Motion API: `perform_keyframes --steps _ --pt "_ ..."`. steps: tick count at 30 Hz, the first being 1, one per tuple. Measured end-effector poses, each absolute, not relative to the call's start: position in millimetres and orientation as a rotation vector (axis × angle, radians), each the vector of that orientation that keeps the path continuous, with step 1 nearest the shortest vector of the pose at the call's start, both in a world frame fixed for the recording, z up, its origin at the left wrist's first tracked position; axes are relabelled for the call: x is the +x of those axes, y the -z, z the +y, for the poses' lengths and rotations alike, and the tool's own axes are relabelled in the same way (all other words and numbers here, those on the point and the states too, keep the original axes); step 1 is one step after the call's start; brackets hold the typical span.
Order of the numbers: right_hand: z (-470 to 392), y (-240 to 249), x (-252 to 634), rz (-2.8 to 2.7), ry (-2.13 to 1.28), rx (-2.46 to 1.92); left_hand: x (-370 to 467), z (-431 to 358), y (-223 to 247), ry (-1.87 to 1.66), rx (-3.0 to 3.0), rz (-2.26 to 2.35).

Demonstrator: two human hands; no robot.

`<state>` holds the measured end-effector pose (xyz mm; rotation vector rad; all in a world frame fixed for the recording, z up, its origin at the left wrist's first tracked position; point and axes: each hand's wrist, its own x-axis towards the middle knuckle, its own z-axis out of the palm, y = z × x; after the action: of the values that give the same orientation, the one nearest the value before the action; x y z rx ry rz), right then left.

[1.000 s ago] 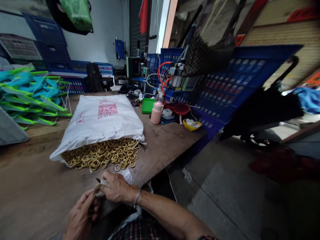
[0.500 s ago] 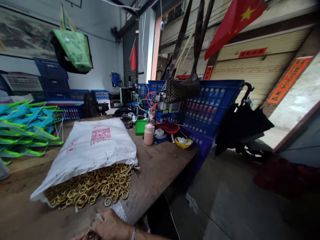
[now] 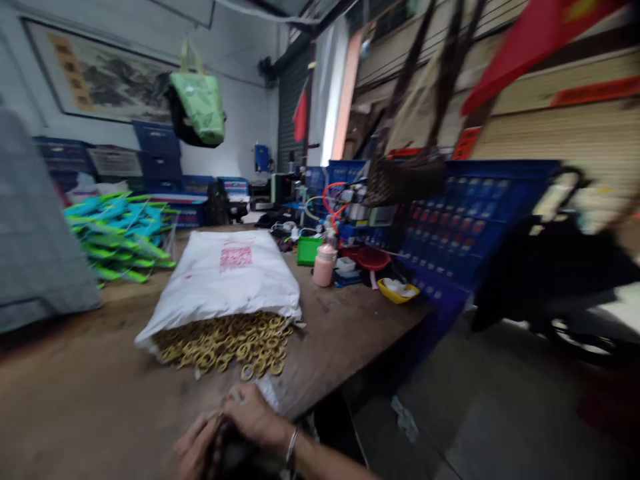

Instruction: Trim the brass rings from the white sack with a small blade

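Low in the view, my right hand (image 3: 255, 415), with a silver bracelet (image 3: 292, 445) at its wrist, is closed, fingers curled inward. A small pale piece (image 3: 237, 395) shows at its fingertips, too blurred to name. My left hand (image 3: 194, 445) lies against it, also closed, and is smeared by motion. Something dark sits between the two hands; I cannot make out its kind. Just beyond them, many brass-coloured rings (image 3: 225, 343) spill from the open mouth of a white sack (image 3: 235, 280) lying on the brown table (image 3: 345, 333).
Turquoise and neon-green pieces (image 3: 120, 233) are piled left, beside a grey panel (image 3: 40, 227). Behind the sack stand a green tray (image 3: 309, 251), a pink bottle (image 3: 325, 267) and a yellow dish (image 3: 398, 291). Blue crates (image 3: 460, 220) rise past the table's right edge.
The view has turned left and tilted, so the scene shifts right and a grey panel appears at left. Both hands now show more fully, close together.
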<state>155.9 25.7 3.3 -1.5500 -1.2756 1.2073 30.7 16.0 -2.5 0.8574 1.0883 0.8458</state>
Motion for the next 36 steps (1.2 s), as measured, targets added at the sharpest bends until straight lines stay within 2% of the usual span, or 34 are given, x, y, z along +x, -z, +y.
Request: perform_keyframes --steps 6,15,28,36 --pt "23 -6 161 -1.388 -1.217 -1.423 32 3 -18 -0.875 0.877 1.020" --pt "13 -13 154 -1.557 -1.196 -1.398 21 -11 -12 -0.921 0.713 0.900" --pt "-2 -12 152 -2.203 -0.721 -1.514 15 -7 -9 -0.964 0.829 1.006" --pt "2 -8 151 -2.243 -0.703 -1.552 13 -8 -10 -0.942 0.889 1.074"
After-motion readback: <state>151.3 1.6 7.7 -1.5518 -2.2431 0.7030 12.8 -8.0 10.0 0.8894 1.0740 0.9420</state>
